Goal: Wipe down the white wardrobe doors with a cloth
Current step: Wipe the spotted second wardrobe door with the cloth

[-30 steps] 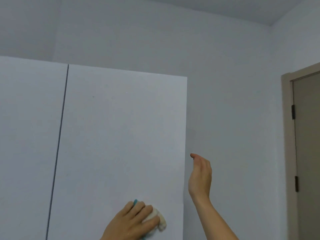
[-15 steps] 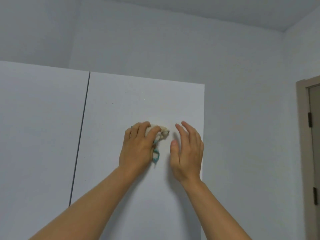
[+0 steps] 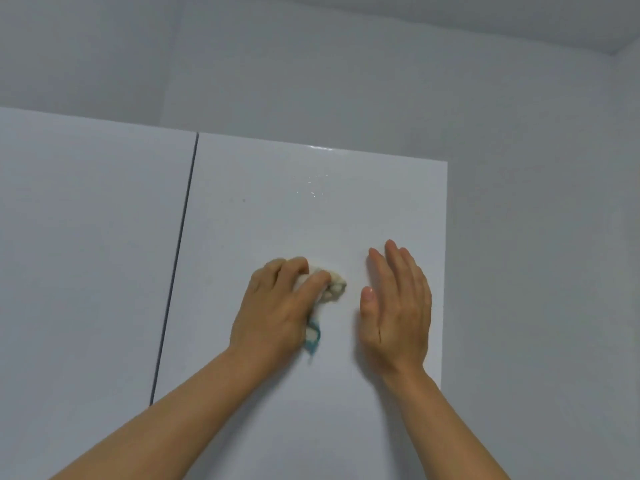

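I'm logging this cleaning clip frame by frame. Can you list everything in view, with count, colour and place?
wardrobe doors: two, glossy white, left and centre, split by a dark vertical gap
cloth: one, cream with teal edging, bunched against the right-hand door
wall: pale grey, above and right of the wardrobe
ceiling: pale grey, top right
left hand: one, grips the cloth
right hand: one, fingers straight, in front of the right-hand door near its edge; contact unclear
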{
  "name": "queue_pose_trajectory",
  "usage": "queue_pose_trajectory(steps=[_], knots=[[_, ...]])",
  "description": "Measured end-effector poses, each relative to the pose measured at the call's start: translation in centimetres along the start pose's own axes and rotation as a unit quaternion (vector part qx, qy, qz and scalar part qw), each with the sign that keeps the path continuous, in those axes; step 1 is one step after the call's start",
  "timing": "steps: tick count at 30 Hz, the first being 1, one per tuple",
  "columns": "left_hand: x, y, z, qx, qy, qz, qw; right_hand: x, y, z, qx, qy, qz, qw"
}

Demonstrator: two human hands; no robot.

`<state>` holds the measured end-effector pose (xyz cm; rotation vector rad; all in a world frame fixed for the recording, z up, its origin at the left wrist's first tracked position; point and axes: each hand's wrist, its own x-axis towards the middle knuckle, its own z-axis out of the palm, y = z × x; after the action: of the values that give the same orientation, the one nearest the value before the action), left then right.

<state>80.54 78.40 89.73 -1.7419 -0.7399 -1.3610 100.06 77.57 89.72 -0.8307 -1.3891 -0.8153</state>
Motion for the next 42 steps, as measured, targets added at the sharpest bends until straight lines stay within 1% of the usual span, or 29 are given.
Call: queue_pose_trajectory(steps=[6, 8, 9, 11, 14, 16, 17, 19, 21, 23, 25, 27, 29, 32, 35, 37, 38, 39, 41, 42], knots=[[12.9, -3.3, -2.0, 0.014, 0.029, -0.096, 0.995, 0.0, 0.1, 0.2, -0.021, 0.000, -0.018, 1.000], [13.5, -2.9, -2.1, -0.004, 0.049, -0.134, 0.990, 0.1, 0.2, 0.2, -0.034, -0.007, -0.017, 0.999], [12.7, -2.3, -1.9, -0.016, 0.056, -0.141, 0.988, 0.1, 0.2, 0.2, -0.042, -0.011, -0.016, 0.999], [9.3, -0.8, -1.1, -0.026, 0.052, -0.118, 0.991, -0.1, 0.1, 0.2, -0.050, -0.022, -0.011, 0.998], [3.7, -0.1, -0.7, -0.025, 0.013, -0.039, 0.999, -0.3, 0.1, 0.1, -0.051, -0.034, -0.011, 0.998], [2.5, -1.1, -0.8, -0.005, -0.003, 0.029, 1.000, -0.5, 0.2, 0.1, -0.057, -0.043, -0.004, 0.997], [3.1, -1.8, -1.0, 0.008, -0.008, 0.049, 0.999, -0.5, 0.2, -0.1, -0.060, -0.044, -0.003, 0.997], [6.2, -3.0, -1.5, 0.020, -0.001, 0.018, 1.000, -0.5, 0.0, -0.3, -0.056, -0.040, -0.003, 0.998], [10.6, -4.0, -1.9, 0.018, 0.025, -0.048, 0.998, -0.7, 0.0, -0.2, -0.060, -0.041, -0.001, 0.997], [14.7, -4.5, -2.3, 0.025, 0.047, -0.088, 0.995, -0.3, 0.1, -0.2, -0.065, -0.037, -0.002, 0.997], [16.4, -4.1, -2.2, 0.024, 0.062, -0.108, 0.992, -0.1, 0.3, -0.2, -0.064, -0.033, -0.007, 0.997], [15.2, -3.3, -1.7, 0.012, 0.062, -0.115, 0.991, -0.1, 0.2, -0.1, -0.070, -0.036, -0.009, 0.997], [11.4, -2.0, -1.1, -0.007, 0.037, -0.077, 0.996, 0.1, -0.3, -0.1, -0.073, -0.031, 0.003, 0.997], [4.0, -0.8, -0.7, -0.021, -0.033, 0.009, 0.999, 1.9, -1.6, -0.8, -0.056, -0.002, 0.033, 0.998], [-2.3, -1.8, -1.5, 0.009, -0.056, 0.090, 0.994, 3.8, -4.2, -0.4, -0.056, 0.000, -0.011, 0.998], [-1.9, -3.6, -2.5, 0.041, -0.057, 0.145, 0.987, 5.0, -5.7, 0.6, -0.053, -0.015, -0.045, 0.997], [-0.5, -4.7, -3.1, 0.058, -0.059, 0.151, 0.985, 5.2, -6.1, 1.2, -0.046, -0.021, -0.052, 0.997], [1.5, -6.2, -3.8, 0.078, -0.048, 0.124, 0.988, 5.3, -6.4, 1.9, -0.037, -0.030, -0.056, 0.997], [6.8, -9.3, -5.4, 0.099, -0.004, 0.020, 0.995, 4.7, -6.3, 3.2, -0.030, -0.044, -0.063, 0.997], [9.2, -10.6, -6.2, 0.101, 0.007, -0.021, 0.995, 4.2, -6.1, 3.7, -0.042, -0.041, -0.080, 0.995]])
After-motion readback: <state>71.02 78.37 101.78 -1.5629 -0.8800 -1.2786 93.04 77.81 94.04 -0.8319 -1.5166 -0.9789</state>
